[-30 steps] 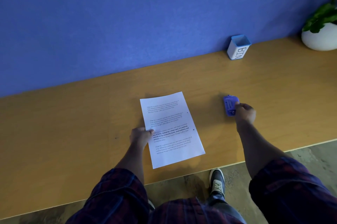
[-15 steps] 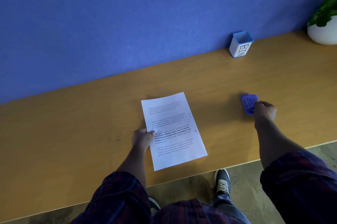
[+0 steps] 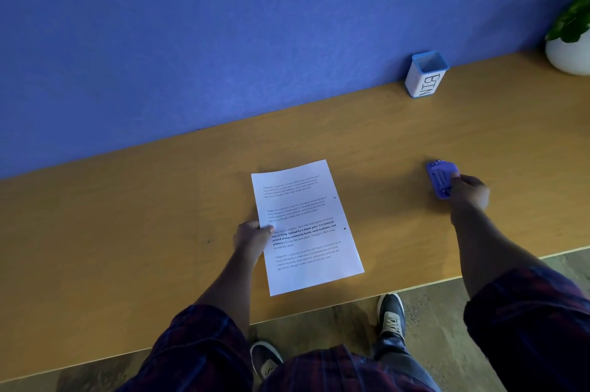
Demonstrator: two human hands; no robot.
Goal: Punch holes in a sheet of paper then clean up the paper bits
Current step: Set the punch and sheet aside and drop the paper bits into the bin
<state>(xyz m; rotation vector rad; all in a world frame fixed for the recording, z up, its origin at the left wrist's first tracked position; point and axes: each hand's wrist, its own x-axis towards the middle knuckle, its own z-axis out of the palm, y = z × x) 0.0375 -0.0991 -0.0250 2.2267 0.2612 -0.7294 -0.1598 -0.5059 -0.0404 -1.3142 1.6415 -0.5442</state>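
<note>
A white printed sheet of paper (image 3: pixel 306 225) lies flat on the wooden table (image 3: pixel 127 232), with two small dark holes near its right edge. My left hand (image 3: pixel 252 236) pinches the sheet's left edge, thumb on top. A small blue hole punch (image 3: pixel 440 179) rests on the table to the right of the sheet. My right hand (image 3: pixel 469 192) grips the punch's near end. No loose paper bits are visible.
A white cup with a blue rim marked BIN (image 3: pixel 426 75) stands at the back against the blue wall. A plant in a white pot (image 3: pixel 568 50) sits at the far right. The table's front edge runs just above my shoes.
My right hand has carried the hole punch to the right, away from the sheet. My left hand stays on the sheet's left edge.
</note>
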